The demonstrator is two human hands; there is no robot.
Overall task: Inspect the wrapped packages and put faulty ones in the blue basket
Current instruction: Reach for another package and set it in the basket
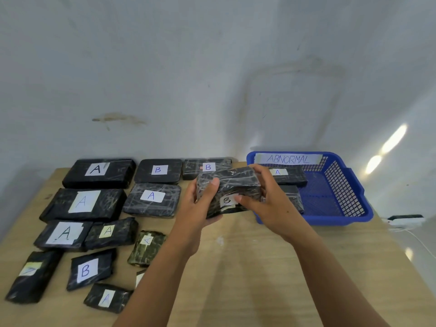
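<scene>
Wrapped packages (90, 270) lie closest to us on the left half of the wooden table (259, 279). They are black bundles under clear tape, each with a paper label marked A or B facing up. We judge they are laid flat in loose rows so they can be read and taken one at a time.

Above the bare middle of the table, both our hands are clamped on one held package (232, 185). It is raised clear of the surface and tilted so its front face turns toward us. Our left hand (200, 204) cups the left end, thumb over the top and fingers beneath. Our right hand (271, 204) takes the right end, fingers hooked over the far edge and thumb pressed on the front just beside the B label (227, 200). That two-ended grip looks meant for turning the bundle and checking the wrap. We cannot tell from here whether it is faulty.

Just behind it and to the right stands the blue basket (330, 221), its near-left corner hidden by our right hand. An ABNORMAL strip (287, 159) is fixed to its back wall. Inside lie an A package (290, 177) and, nearer us, a second package (293, 197) whose label we cannot see.

Farther back, three more packages line the table's far edge against the stained white wall (212, 67).
</scene>
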